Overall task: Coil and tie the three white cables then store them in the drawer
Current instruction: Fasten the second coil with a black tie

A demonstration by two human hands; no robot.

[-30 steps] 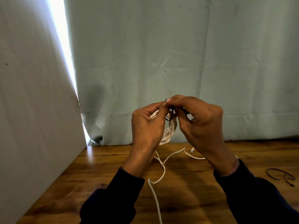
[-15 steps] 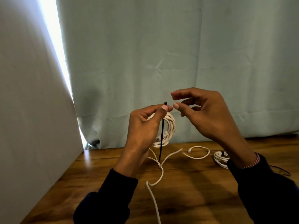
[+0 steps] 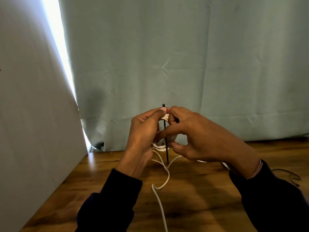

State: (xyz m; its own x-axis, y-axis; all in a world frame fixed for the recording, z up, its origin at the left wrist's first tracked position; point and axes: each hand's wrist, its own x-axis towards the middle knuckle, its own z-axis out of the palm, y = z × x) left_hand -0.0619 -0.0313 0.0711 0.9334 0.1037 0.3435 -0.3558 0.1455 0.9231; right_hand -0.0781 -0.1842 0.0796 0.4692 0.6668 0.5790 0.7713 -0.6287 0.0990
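Head view: no brand, label or legible writing appears on any item. The left hand (image 3: 142, 131) is closed around a white cable coil (image 3: 161, 146), with its thumb pinching the head end of a black cable tie (image 3: 165, 131) against the top of the coil. The tie hangs straight down across the coil, its tip ending just above the table (image 3: 192, 198). The right hand (image 3: 197, 136) is partly curled beside the left, its index finger touching the tie at mid-length and its thumb below; whether it grips the tie cannot be determined. The loose tail of the cable runs from beneath both hands down across the table toward the viewer. The table is dark-grained wood. Behind the hands hangs a pale green curtain (image 3: 184, 56); left of the left hand stands a white panel (image 3: 33, 114), with a bright strip of daylight between the two.
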